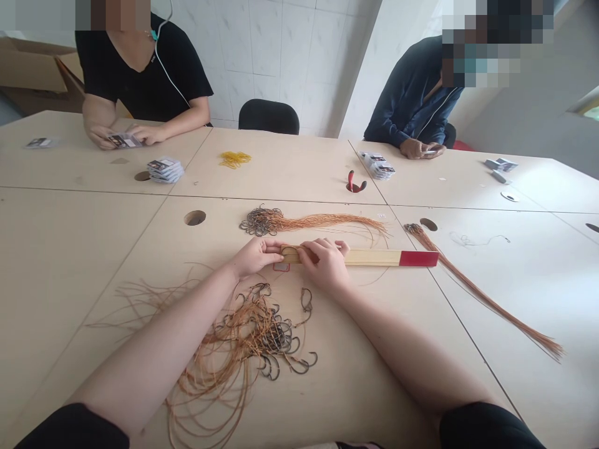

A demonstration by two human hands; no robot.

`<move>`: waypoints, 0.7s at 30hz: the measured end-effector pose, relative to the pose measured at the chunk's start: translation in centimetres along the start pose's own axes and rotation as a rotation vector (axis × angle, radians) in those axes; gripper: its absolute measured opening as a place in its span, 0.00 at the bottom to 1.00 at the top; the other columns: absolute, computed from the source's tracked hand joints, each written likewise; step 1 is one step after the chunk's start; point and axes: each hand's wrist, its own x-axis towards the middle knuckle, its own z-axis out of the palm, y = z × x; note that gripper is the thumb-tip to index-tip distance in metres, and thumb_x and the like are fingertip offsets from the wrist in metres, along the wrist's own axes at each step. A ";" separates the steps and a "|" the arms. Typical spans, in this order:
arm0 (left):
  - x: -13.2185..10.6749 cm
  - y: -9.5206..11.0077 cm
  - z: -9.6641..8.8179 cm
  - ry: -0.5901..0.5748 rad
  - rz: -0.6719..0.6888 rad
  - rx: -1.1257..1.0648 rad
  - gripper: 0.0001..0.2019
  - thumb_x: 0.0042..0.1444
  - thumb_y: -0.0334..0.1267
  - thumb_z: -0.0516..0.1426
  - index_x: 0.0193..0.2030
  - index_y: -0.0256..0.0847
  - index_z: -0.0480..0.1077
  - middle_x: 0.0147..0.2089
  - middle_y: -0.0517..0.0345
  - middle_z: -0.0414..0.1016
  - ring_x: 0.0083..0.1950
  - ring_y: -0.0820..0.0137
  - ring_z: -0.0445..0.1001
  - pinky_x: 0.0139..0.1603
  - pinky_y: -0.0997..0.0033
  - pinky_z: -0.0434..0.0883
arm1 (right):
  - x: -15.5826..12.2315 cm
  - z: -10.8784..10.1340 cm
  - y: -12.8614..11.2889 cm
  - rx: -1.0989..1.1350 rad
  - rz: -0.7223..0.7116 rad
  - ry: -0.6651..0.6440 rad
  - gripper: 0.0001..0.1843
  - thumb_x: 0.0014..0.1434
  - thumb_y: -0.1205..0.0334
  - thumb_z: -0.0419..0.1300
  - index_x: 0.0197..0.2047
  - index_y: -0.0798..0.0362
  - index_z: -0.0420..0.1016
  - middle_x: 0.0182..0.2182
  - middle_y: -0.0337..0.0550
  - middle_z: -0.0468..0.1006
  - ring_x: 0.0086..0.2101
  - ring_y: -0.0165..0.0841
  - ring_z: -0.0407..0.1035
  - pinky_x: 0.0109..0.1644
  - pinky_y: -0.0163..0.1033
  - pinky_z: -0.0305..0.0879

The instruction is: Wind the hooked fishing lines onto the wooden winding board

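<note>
A long flat wooden stick (374,257) with a red end lies across the table in front of me. My left hand (255,254) pinches its left end, fingers curled. My right hand (327,262) is closed over the stick just to the right, where orange line is wound around it. Below my hands lies a tangled heap of dark fish hooks (276,340) on orange line. A tidier bundle of hooks with line (281,221) lies just beyond the stick.
Another orange line bundle (482,293) trails to the right. Two other people sit at the far side, handling small packets (165,169). Yellow rubber bands (235,159), a red tool (354,182) and cable holes (195,217) are on the table (70,249).
</note>
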 end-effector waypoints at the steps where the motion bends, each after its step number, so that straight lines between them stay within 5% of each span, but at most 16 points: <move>1: 0.0 0.0 0.0 0.002 -0.003 0.001 0.19 0.49 0.31 0.62 0.50 0.36 0.72 0.44 0.48 0.78 0.45 0.65 0.76 0.47 0.64 0.74 | 0.0 0.0 0.0 -0.002 0.002 -0.004 0.11 0.63 0.55 0.51 0.36 0.47 0.74 0.31 0.39 0.76 0.38 0.34 0.66 0.51 0.48 0.43; 21: 0.0 0.2 0.1 0.010 -0.008 0.007 0.20 0.47 0.33 0.63 0.50 0.35 0.71 0.44 0.47 0.78 0.45 0.65 0.77 0.47 0.64 0.74 | 0.1 -0.4 -0.3 0.008 0.035 -0.058 0.13 0.64 0.54 0.49 0.37 0.46 0.74 0.32 0.41 0.76 0.38 0.34 0.65 0.52 0.47 0.41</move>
